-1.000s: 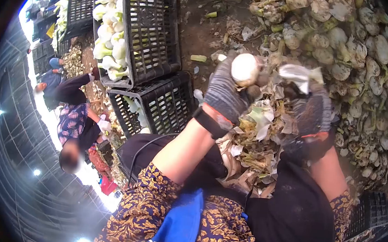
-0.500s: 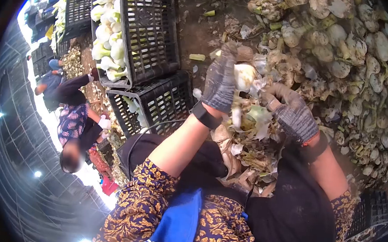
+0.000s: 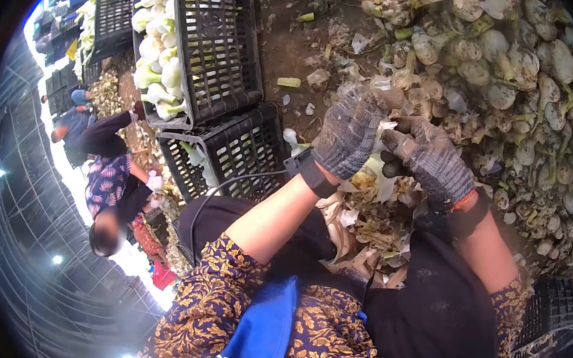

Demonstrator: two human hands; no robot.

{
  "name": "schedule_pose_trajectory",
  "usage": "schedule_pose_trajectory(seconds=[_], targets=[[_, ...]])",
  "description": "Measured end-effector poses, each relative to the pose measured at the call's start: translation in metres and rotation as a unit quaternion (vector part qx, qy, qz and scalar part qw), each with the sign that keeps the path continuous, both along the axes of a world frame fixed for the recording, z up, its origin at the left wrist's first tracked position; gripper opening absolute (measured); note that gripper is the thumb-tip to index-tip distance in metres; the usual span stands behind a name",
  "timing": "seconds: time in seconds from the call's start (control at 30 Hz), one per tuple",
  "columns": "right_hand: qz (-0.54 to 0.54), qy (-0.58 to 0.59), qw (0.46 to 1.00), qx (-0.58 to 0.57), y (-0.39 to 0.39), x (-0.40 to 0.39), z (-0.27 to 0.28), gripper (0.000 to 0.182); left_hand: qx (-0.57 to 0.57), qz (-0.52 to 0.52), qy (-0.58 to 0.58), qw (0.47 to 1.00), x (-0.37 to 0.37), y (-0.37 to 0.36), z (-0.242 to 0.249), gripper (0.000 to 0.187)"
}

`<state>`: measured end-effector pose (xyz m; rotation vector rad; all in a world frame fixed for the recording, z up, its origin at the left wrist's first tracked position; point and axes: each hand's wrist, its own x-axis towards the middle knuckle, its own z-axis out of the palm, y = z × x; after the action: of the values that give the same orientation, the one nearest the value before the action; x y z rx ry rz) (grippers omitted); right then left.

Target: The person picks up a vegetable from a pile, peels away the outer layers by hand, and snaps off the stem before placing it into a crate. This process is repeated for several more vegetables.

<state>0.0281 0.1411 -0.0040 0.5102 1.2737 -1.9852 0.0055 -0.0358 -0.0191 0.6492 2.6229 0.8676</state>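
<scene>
My left hand (image 3: 352, 133), in a grey knitted glove, is closed with its back toward me. Its grip hides nearly all of the garlic bulb that showed there a moment before. Close beside it on the right, my gloved right hand (image 3: 435, 158) has its fingers curled in; what they pinch, if anything, is hidden. A bit of white skin (image 3: 386, 128) shows between the two hands. Below them lies a heap of peelings (image 3: 372, 217) and leafy scraps, between my knees.
A large pile of dirty garlic bulbs (image 3: 532, 91) spreads on the right. To the left, an upper black crate (image 3: 220, 43) holds clean white bulbs (image 3: 158, 52), above a lower black crate (image 3: 244, 151). Cut stem pieces (image 3: 289, 82) lie on the soil. Another person (image 3: 109, 180) sits farther left.
My left hand has moved right and turned, so the white bulb is now covered. My right hand has shifted slightly, its fingers more curled.
</scene>
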Motion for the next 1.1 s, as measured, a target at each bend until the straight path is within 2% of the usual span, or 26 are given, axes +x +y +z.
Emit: schedule_pose_trajectory(seconds=[0.03, 0.07, 0.13, 0.17, 0.2, 0.23, 0.27, 0.3, 0.37, 0.4, 0.43, 0.47, 0.5, 0.53, 0.57, 0.6, 0.63, 0.67, 0.7, 0.73, 0.77, 0.83, 0.87, 0.9, 0.97, 1.1], targets=[[0.023, 0.084, 0.995, 0.04, -0.001, 0.002, -0.005, 0.037, 0.043, 0.043, -0.125, 0.99, -0.002, 0.001, 0.005, 0.034], [0.023, 0.085, 0.995, 0.039, 0.0, 0.005, -0.005, 0.037, 0.043, 0.043, -0.125, 0.99, -0.002, 0.001, 0.003, 0.034], [-0.04, 0.018, 0.999, -0.011, 0.0, 0.004, 0.007, 0.031, 0.01, -0.008, 0.118, 0.993, -0.006, 0.004, 0.004, 0.03], [-0.04, 0.018, 0.999, -0.011, 0.001, 0.004, 0.005, 0.031, 0.01, -0.008, 0.117, 0.993, -0.007, 0.005, 0.005, 0.03], [0.002, 0.07, 0.995, 0.066, 0.002, 0.005, -0.001, 0.028, 0.143, 0.182, -0.141, 0.963, -0.014, 0.014, 0.017, 0.043], [0.043, 0.121, 0.981, 0.143, 0.003, 0.005, -0.004, 0.024, 0.258, 0.35, -0.383, 0.815, -0.018, 0.019, 0.024, 0.057], [0.043, 0.121, 0.981, 0.143, 0.002, 0.006, -0.005, 0.024, 0.264, 0.271, -0.446, 0.811, -0.015, -0.016, -0.049, 0.071], [0.027, 0.123, 0.977, 0.172, 0.001, 0.007, -0.005, 0.021, 0.264, 0.271, -0.446, 0.811, -0.011, -0.028, -0.079, 0.071], [0.013, 0.125, 0.972, 0.2, 0.001, 0.011, -0.013, 0.019, 0.156, 0.155, -0.21, 0.953, -0.005, -0.036, -0.109, 0.084], [-0.009, 0.078, 0.984, 0.159, 0.002, 0.015, -0.025, 0.019, 0.197, 0.224, -0.27, 0.915, -0.009, -0.029, -0.106, 0.077], [-0.032, 0.032, 0.992, 0.116, 0.004, 0.018, -0.036, 0.02, 0.197, 0.225, -0.27, 0.915, -0.014, -0.022, -0.092, 0.077], [-0.03, 0.087, 0.994, 0.05, 0.007, 0.02, -0.046, 0.026, 0.246, 0.26, -0.342, 0.869, -0.02, -0.013, -0.068, 0.073], [-0.03, 0.087, 0.995, 0.05, 0.006, 0.015, -0.038, 0.026, 0.292, 0.292, -0.411, 0.813, -0.022, -0.002, -0.046, 0.07], [-0.065, -0.064, 0.994, -0.056, 0.005, 0.007, -0.02, 0.029, 0.292, 0.292, -0.413, 0.812, -0.019, 0.009, -0.022, 0.07], [-0.099, -0.211, 0.959, -0.16, 0.003, 0.0, -0.003, 0.032, 0.34, 0.296, -0.405, 0.795, -0.015, 0.02, 0.002, 0.065], [-0.066, -0.141, 0.985, -0.08, 0.002, -0.004, 0.007, 0.035, 0.388, 0.3, -0.395, 0.777, -0.012, 0.025, 0.013, 0.06], [-0.066, -0.141, 0.984, -0.08, 0.001, -0.001, 0.003, 0.035, 0.388, 0.3, -0.395, 0.776, -0.005, 0.02, 0.004, 0.06], [-0.044, -0.081, 0.996, -0.003, -0.001, 0.003, -0.006, 0.037, 0.297, 0.228, -0.28, 0.884, 0.007, 0.011, -0.012, 0.057], [-0.022, -0.018, 0.997, 0.074, -0.003, 0.005, -0.011, 0.04, 0.195, 0.148, -0.153, 0.957, 0.005, 0.012, -0.008, 0.054], [-0.044, 0.019, 0.999, 0.021, -0.004, 0.007, -0.014, 0.04, 0.164, 0.313, -0.356, 0.865, -0.001, 0.019, 0.006, 0.048], [-0.043, 0.018, 0.999, 0.021, -0.002, 0.01, -0.013, 0.04, 0.164, 0.314, -0.356, 0.865, 0.003, 0.013, 0.001, 0.048], [-0.095, -0.114, 0.985, -0.085, 0.002, 0.006, 0.002, 0.036, 0.108, 0.305, -0.376, 0.868, 0.001, 0.011, 0.006, 0.044], [-0.095, -0.144, 0.982, -0.076, 0.002, 0.006, -0.006, 0.035, 0.123, 0.352, -0.445, 0.814, 0.003, 0.014, 0.01, 0.042], [-0.095, -0.145, 0.982, -0.076, -0.001, 0.005, -0.006, 0.035, 0.122, 0.352, -0.446, 0.814, 0.007, 0.013, 0.005, 0.042], [-0.041, -0.057, 0.997, 0.033, -0.005, 0.004, -0.005, 0.035, 0.127, 0.206, -0.142, 0.96, 0.019, 0.011, -0.012, 0.032], [-0.065, -0.051, 0.996, 0.022, -0.003, 0.003, -0.003, 0.035, 0.088, 0.127, -0.126, 0.98, 0.021, 0.004, -0.013, 0.035]])
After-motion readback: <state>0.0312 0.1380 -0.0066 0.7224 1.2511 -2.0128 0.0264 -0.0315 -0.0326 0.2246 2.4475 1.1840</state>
